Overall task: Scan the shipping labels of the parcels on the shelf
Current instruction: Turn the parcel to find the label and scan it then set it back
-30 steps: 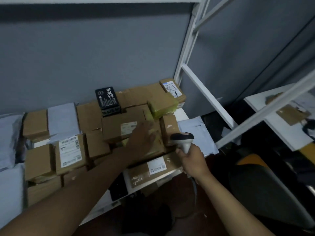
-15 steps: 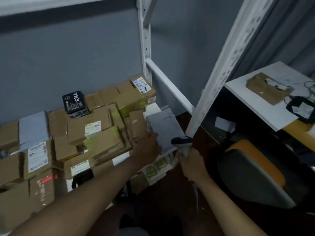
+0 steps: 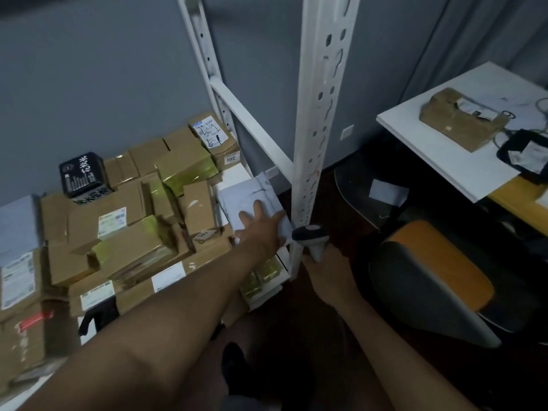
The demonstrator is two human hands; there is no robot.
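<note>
A pile of brown cardboard parcels point(image 3: 124, 229), some wrapped in yellow tape and several with white shipping labels, fills the white shelf point(image 3: 234, 176). At the shelf's right end lies a grey poly mailer point(image 3: 246, 194). My left hand point(image 3: 261, 226) rests on the mailer with straight, spread fingers. My right hand point(image 3: 326, 268) grips the handle of a barcode scanner point(image 3: 310, 234), whose dark head sits just right of the mailer, at the foot of the shelf's front post. A black packet point(image 3: 81, 175) stands at the back of the pile.
The white slotted shelf post point(image 3: 321, 114) rises right between my hands. To the right are a white desk point(image 3: 444, 161) with a brown parcel point(image 3: 462, 117) and cables, and a chair with an orange seat point(image 3: 439, 262). Grey mailers point(image 3: 17, 221) lie at the far left.
My left hand left the boxes, took the grey mailer, and now lies flat on it at the shelf's right end. The view swung right. The scanner hand stayed beside the post.
</note>
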